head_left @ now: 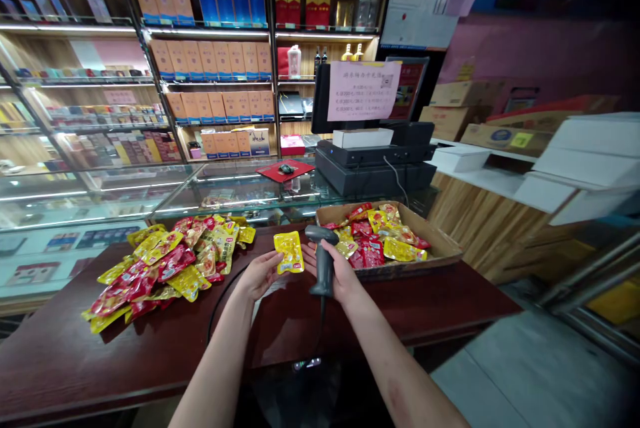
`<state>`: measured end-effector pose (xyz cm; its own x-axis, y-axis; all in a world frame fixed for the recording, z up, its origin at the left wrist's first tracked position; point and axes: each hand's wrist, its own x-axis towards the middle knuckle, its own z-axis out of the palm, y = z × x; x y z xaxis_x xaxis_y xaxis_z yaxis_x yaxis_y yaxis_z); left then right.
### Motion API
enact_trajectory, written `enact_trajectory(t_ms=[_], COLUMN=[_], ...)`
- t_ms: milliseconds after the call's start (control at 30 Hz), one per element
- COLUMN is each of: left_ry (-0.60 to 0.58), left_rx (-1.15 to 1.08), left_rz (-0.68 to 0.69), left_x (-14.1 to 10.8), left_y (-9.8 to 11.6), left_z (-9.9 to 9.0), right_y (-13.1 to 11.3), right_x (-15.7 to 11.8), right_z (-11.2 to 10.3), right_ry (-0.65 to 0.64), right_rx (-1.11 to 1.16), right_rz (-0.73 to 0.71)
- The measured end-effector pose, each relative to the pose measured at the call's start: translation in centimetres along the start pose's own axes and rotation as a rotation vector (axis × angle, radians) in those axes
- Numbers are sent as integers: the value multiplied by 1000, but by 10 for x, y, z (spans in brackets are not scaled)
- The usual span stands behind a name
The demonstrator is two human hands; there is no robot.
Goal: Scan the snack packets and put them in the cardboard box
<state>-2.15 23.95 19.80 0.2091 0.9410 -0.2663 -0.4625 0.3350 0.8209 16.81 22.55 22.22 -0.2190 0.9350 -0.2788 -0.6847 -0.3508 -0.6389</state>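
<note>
Dark-red tabletop [395,305], lit shelves [215,85] behind: one yellow packet [289,251] pinched at its edge in my left grip [261,276], between heap [170,263] and carton [447,248]; one scanner [325,273] grasped in my right grip [344,273], its cable [323,311] liable to snag, the packet's slight hold liable to slip.

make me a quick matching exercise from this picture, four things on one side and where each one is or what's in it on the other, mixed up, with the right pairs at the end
Column one
1. handheld scanner
2. single yellow packet
3. open cardboard box
4. pink paper sheet

Column two
A. on the front of a dark monitor
B. held in the left fingers
C. held in the right fingers
D. contains red and yellow packets

Right pairs: 1-C, 2-B, 3-D, 4-A
</note>
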Motion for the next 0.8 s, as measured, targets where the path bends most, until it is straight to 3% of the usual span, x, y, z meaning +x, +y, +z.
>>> enact_trajectory(t_ms=[200, 367, 567, 800], left_ry=[-9, -33, -105, -114], left_rx=[58, 104, 128, 209], left_rz=[-35, -51, -50, -36], left_x=[5, 14, 32, 62], left_y=[-4, -1, 1, -3], left_z=[-2, 12, 48, 111], right_y=[0, -9, -37, -86], right_x=[3, -2, -9, -13], right_z=[-6, -11, -23, -48], right_ry=[15, 49, 71, 182], right_rx=[48, 67, 82, 74], right_rz=[56, 56, -36, -112])
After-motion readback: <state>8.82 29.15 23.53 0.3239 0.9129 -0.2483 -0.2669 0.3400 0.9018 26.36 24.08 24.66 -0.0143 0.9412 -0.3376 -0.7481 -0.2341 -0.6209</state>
